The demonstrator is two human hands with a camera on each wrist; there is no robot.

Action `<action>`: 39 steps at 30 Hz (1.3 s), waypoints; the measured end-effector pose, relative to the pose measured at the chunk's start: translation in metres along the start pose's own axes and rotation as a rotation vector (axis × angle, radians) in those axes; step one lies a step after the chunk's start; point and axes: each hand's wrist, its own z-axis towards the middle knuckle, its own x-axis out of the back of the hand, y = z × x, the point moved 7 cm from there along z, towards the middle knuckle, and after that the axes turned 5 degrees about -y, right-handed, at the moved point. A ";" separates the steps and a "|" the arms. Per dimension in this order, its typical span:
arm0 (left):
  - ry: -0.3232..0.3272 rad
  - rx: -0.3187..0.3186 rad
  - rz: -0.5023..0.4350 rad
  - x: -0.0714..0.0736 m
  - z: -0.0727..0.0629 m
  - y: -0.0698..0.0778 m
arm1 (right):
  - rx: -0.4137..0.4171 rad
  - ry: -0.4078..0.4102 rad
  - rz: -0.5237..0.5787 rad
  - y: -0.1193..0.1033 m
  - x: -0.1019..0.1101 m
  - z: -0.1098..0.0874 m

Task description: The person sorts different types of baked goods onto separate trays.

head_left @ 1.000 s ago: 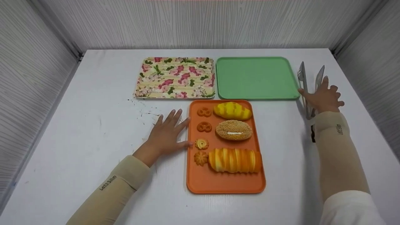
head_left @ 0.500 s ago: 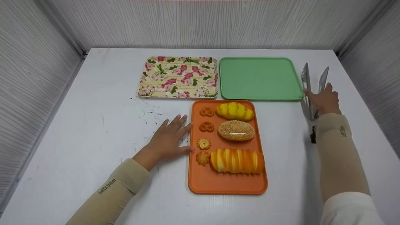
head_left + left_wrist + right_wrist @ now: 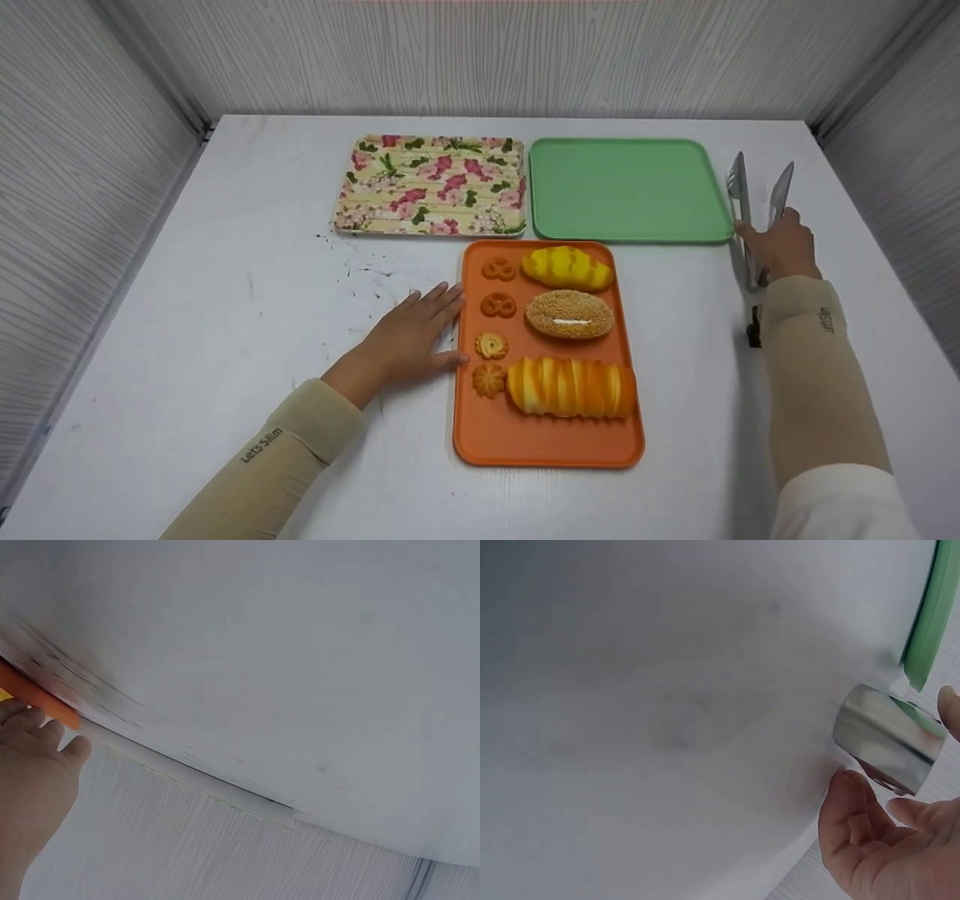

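Observation:
Metal tongs [image 3: 781,186] lie splayed on the table's right side, tips pointing away. My right hand [image 3: 785,246] holds them near the bend, thumb at the left arm, fingers curled at the right; their bent metal end [image 3: 889,739] shows between thumb and fingers in the right wrist view. My left hand [image 3: 405,337] rests beside the orange tray [image 3: 547,442], straight fingertips at its left rim. On that tray lie a yellow striped bread [image 3: 568,268], a sesame bun [image 3: 568,309], a ridged loaf [image 3: 571,387], two pretzel cookies [image 3: 498,305], a swirl cookie [image 3: 491,346] and a flower-shaped cookie [image 3: 489,380].
Behind the orange tray stand a floral tray [image 3: 431,187] and, right of it, a green tray [image 3: 630,191] whose right edge is close to the tongs. A small black object [image 3: 754,326] lies by the right sleeve. Grey wood-grain walls [image 3: 510,60] enclose the white table [image 3: 247,262].
My right hand's spread fingers have drawn in and curled around the tongs. My left hand has slid slightly lower along the orange tray's rim, its fingers closer together. The whole view has shifted a little.

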 end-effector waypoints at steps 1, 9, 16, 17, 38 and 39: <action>0.003 -0.004 -0.003 0.000 0.000 0.000 | 0.002 0.000 0.001 0.000 0.000 0.000; 0.011 -0.025 -0.004 0.001 0.000 0.003 | -0.011 -0.004 0.028 0.001 0.001 -0.002; 0.004 -0.034 0.006 0.001 0.001 0.004 | -0.011 0.007 0.062 0.005 0.003 -0.002; 0.003 -0.033 0.004 0.000 0.000 0.003 | -0.013 0.006 0.069 0.006 0.003 -0.001; 0.036 -0.052 -0.011 0.001 0.000 0.002 | 0.022 0.059 0.202 0.011 0.015 -0.012; 0.036 -0.051 -0.013 0.001 -0.001 0.002 | 0.037 0.059 0.198 0.009 0.016 -0.012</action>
